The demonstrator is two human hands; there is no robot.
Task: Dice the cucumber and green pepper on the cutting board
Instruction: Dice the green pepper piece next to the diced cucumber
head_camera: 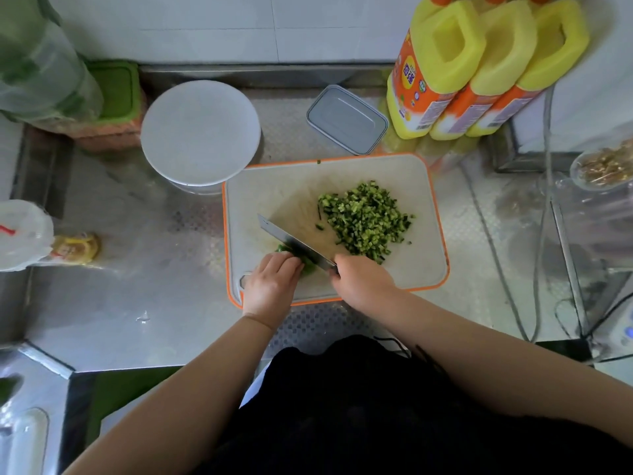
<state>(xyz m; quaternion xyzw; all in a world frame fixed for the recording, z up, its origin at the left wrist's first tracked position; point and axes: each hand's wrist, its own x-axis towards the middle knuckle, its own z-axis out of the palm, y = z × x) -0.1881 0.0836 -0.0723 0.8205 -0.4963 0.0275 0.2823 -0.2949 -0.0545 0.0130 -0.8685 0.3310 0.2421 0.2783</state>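
A white cutting board [421, 265] with an orange rim lies on the steel counter. A heap of diced cucumber [364, 219] covers its right middle. At the board's near left, my left hand [272, 281] presses curled fingers onto a green pepper piece [308, 265], which is mostly hidden. My right hand [363, 281] grips the handle of a cleaver [291, 243], whose blade slants across the pepper just beside my left fingers.
A round white lidded tub [200, 132] stands behind the board's left corner. A grey lidded box [346, 118] and three yellow bottles [479, 70] sit at the back right. Cables [496, 265] run down the right side. A bag [24, 234] lies at far left.
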